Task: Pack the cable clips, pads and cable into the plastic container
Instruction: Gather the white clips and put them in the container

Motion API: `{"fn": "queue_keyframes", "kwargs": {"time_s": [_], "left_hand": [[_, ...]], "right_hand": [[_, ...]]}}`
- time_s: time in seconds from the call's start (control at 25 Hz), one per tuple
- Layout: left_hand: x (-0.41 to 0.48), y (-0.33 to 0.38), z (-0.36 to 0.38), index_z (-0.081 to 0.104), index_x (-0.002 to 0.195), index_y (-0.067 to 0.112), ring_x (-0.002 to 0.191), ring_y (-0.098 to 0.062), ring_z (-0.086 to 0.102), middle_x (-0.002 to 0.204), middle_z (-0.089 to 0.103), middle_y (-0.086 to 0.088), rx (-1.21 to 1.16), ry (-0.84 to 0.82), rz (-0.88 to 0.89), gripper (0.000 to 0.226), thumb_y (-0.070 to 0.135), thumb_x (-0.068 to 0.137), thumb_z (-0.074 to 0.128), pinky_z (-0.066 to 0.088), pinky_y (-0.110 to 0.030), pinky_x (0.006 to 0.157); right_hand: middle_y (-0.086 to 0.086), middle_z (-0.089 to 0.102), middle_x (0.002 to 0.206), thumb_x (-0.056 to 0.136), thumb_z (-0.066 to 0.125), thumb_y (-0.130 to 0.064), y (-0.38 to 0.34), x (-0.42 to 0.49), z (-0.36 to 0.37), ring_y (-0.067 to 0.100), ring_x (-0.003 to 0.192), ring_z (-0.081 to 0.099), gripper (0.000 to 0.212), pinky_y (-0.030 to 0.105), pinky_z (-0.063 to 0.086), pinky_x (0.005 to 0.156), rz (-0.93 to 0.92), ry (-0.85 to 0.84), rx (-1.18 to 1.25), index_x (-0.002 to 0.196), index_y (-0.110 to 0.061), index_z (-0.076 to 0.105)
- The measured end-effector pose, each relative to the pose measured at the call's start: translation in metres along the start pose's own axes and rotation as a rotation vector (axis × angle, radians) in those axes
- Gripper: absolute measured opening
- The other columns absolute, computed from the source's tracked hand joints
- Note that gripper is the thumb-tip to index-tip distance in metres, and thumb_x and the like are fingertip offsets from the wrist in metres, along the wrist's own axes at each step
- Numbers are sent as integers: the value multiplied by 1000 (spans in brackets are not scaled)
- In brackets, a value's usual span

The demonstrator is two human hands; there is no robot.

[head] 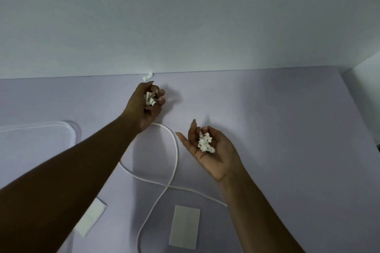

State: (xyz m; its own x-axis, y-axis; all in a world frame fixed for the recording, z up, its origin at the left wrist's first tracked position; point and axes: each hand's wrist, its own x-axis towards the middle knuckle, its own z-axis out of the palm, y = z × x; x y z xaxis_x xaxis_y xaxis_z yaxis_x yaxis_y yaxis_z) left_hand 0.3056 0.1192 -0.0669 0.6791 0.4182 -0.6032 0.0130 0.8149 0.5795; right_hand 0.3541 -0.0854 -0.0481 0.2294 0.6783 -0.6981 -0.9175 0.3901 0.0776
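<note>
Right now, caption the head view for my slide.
Left hand and right hand each hold cable clips; cable, two pads, container and one stray clip lie on the table.

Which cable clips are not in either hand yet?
The loose clips on the table by the wall, just beyond the left hand. The other clips are held in that hand and the right hand.

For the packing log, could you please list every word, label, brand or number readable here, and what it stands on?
None: no readable text shows anywhere.
The white rectangular pad, the second white pad, the clear plastic container, the white cable and the small white plastic clips all look blank.
</note>
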Motion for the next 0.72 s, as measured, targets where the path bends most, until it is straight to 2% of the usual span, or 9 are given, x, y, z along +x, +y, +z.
{"fn": "queue_keyframes", "kwargs": {"time_s": [0.08,0.16,0.2,0.24,0.28,0.32,0.44,0.56,0.72], "left_hand": [[13,12,1,46,65,19,36,-6,42,54,49,5,234,154,53,36,32,98,44,21,-12,30],[27,24,-7,50,69,16,39,-14,48,60,53,-3,617,430,221,36,37,97,46,30,-17,38],[34,28,-12,55,76,12,51,-23,58,71,60,-11,850,556,320,36,40,97,46,42,-23,45],[38,30,-17,58,89,7,72,-32,65,85,64,-18,1077,626,389,39,43,96,45,49,-31,59],[41,31,-18,55,103,3,90,-38,64,99,65,-23,1253,645,405,44,45,96,46,50,-37,71],[44,29,-16,51,112,1,100,-41,60,108,63,-25,1365,638,392,49,47,95,47,49,-41,79],[47,23,-7,43,119,3,105,-44,58,114,60,-26,1507,634,390,56,52,92,49,48,-48,85],[52,22,-3,39,125,4,107,-46,57,117,59,-27,1628,661,441,54,47,94,49,46,-50,85],[54,19,3,39,126,3,110,-46,56,119,59,-26,1602,709,453,52,43,94,50,45,-49,85]], "right_hand": [[17,62,71,94,46,-10,5,-2,-2,31,68,71,34,54,59,69,-13,4,-19,63,-1,57],[16,62,68,94,47,-10,10,-3,-9,28,60,68,31,38,61,58,-8,40,-7,66,-1,56],[15,60,66,94,47,-9,11,-4,-13,25,56,66,28,31,59,52,0,49,1,68,-1,55],[13,58,66,92,47,-9,11,-5,-18,22,52,62,26,27,56,47,15,48,15,69,-2,54],[12,55,67,91,47,-8,10,-6,-22,19,50,59,23,25,53,44,28,48,31,69,-3,54],[11,53,69,90,47,-7,9,-6,-26,18,49,56,21,24,51,42,29,58,41,69,-3,53],[11,51,68,90,47,-7,3,-8,-31,14,51,50,20,22,48,40,6,79,26,71,-4,52],[10,50,69,89,48,-7,-1,-9,-34,14,52,48,19,21,46,40,-17,95,19,71,-4,52],[11,50,69,88,49,-8,-1,-11,-42,16,49,51,18,22,46,38,-20,110,30,71,-3,53]]}}
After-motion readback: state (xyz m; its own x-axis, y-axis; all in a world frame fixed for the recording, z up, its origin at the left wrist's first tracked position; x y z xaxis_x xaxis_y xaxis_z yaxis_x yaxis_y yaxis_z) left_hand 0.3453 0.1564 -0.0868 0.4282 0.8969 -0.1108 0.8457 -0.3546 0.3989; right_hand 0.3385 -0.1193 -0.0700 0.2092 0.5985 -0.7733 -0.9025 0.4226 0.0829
